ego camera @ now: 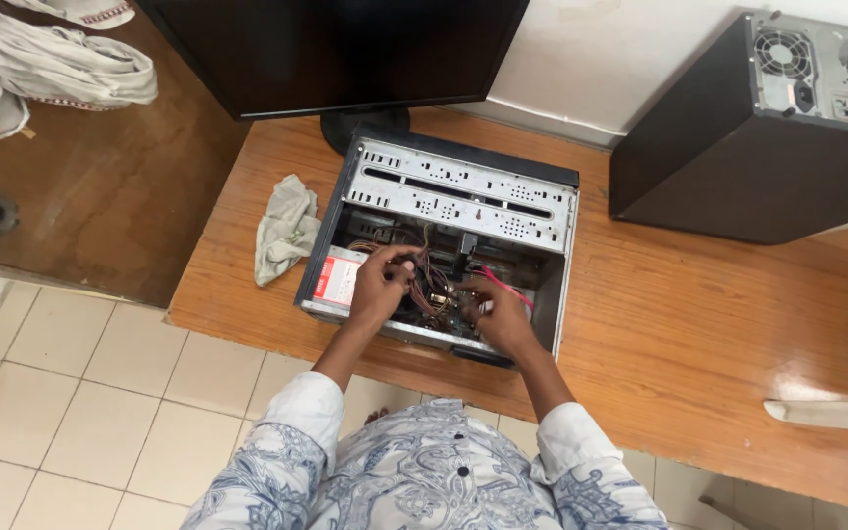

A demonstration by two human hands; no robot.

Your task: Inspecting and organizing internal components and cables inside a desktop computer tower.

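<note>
Left hand point(381, 285) pinching wires point(422, 280), right hand point(499, 312) gripping red cable point(504, 285), inside open computer case point(468, 191).

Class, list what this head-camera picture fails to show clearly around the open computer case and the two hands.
- Left hand: fingertips buried among brown wires; grip unclear.
- Right hand: hides what its fingers pinch beside the red cable.
- Open grey metal computer case: board parts too small, shadowed.
- Black monitor: cut off by top edge.

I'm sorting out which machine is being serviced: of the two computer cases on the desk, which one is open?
The grey case lying flat below the monitor, with both hands among its wires. The black case at right is closed.
</note>
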